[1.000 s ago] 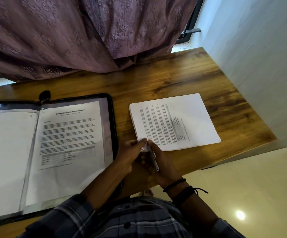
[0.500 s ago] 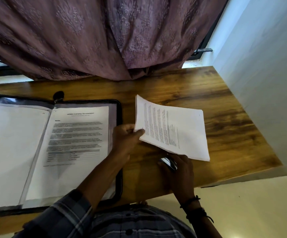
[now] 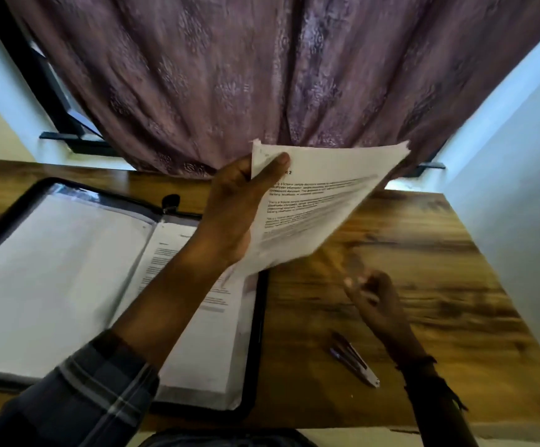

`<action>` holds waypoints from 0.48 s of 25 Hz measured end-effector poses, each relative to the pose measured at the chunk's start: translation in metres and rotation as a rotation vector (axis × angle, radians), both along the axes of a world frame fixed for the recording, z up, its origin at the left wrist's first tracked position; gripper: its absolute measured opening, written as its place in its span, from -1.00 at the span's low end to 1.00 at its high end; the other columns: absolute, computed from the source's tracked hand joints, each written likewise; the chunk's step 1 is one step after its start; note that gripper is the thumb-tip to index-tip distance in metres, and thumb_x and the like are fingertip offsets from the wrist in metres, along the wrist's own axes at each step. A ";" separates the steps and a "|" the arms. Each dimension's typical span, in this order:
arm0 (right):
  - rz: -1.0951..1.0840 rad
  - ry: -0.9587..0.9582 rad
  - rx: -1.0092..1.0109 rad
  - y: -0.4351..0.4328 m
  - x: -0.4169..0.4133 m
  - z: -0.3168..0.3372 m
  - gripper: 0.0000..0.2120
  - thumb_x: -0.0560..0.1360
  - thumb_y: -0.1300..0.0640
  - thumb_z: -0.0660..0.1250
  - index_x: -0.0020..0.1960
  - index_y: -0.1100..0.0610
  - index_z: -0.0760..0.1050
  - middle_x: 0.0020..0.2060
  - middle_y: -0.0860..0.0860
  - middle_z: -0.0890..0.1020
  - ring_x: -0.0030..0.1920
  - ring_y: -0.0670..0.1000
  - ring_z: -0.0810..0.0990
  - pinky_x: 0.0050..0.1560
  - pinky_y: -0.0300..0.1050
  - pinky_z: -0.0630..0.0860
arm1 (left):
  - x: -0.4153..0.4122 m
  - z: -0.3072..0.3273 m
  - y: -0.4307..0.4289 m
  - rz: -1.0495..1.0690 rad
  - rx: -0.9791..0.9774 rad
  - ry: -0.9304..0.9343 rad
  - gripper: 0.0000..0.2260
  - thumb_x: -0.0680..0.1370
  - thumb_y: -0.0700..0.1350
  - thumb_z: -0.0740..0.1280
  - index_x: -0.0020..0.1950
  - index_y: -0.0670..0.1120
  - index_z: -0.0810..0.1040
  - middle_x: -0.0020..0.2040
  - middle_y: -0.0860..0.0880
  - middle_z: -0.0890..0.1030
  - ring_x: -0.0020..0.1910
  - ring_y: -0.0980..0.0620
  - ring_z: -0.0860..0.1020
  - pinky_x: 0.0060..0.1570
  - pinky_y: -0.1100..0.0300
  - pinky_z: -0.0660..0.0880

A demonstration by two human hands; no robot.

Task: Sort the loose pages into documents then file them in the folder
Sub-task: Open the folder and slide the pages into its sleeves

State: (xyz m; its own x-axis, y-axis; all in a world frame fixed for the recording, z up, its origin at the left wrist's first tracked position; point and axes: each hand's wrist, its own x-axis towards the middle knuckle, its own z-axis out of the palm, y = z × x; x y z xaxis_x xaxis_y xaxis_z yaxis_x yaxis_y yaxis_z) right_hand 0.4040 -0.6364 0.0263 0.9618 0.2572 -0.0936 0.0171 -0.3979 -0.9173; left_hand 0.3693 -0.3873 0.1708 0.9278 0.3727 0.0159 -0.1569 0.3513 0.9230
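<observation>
My left hand pinches a stack of printed pages by its top left corner, thumb on top, and holds it tilted in the air above the desk. An open black zip folder lies on the left of the desk, with clear sleeves and a printed page inside. My right hand hovers low over the wood to the right of the folder, blurred, fingers loosely bent and holding nothing. A stapler lies on the desk just below that hand.
The wooden desk runs to a white wall on the right. A purple curtain hangs over the far edge, with a dark window frame behind it. The desk's near edge is close to my body.
My left hand has lifted the stack of pages off the desk, up and away from me. My right hand has let go of the stapler, which now lies on the wood.
</observation>
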 end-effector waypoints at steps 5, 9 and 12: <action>0.256 0.095 0.185 0.071 0.011 0.037 -0.58 0.42 0.08 0.47 0.26 -0.07 0.51 0.16 -0.13 0.65 0.17 -0.14 0.61 0.14 -0.18 0.57 | -0.006 0.008 0.062 -0.087 -0.001 0.050 -0.90 0.58 -0.17 0.32 -0.05 -0.09 0.63 -0.13 -0.04 0.73 -0.15 0.02 0.70 -0.16 0.14 0.63; 0.352 0.284 0.148 0.084 0.006 0.020 -0.57 0.45 0.08 0.47 0.29 0.02 0.50 0.13 0.00 0.67 0.08 0.02 0.67 0.01 -0.03 0.63 | 0.000 -0.046 0.114 0.148 0.269 0.203 -0.86 0.61 -0.08 0.31 0.03 -0.13 0.60 -0.12 0.04 0.70 -0.16 0.09 0.65 -0.14 0.14 0.57; 0.121 0.240 0.039 0.083 0.000 -0.008 -0.55 0.34 -0.15 0.53 0.17 -0.05 0.59 0.04 -0.05 0.69 0.03 -0.02 0.67 0.11 0.15 0.59 | -0.020 -0.115 0.130 0.012 0.893 0.522 -0.48 0.55 0.13 0.34 0.41 -0.11 0.40 0.25 0.10 0.44 0.19 0.12 0.42 0.17 0.18 0.34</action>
State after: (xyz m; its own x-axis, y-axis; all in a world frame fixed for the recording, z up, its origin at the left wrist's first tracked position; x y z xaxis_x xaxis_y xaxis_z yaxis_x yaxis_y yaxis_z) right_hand 0.4038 -0.5531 0.0180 0.8752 0.3770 -0.3032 -0.1574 -0.3708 -0.9153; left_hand 0.3489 -0.2569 0.0560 0.8946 0.4325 -0.1122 0.3391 -0.4936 0.8009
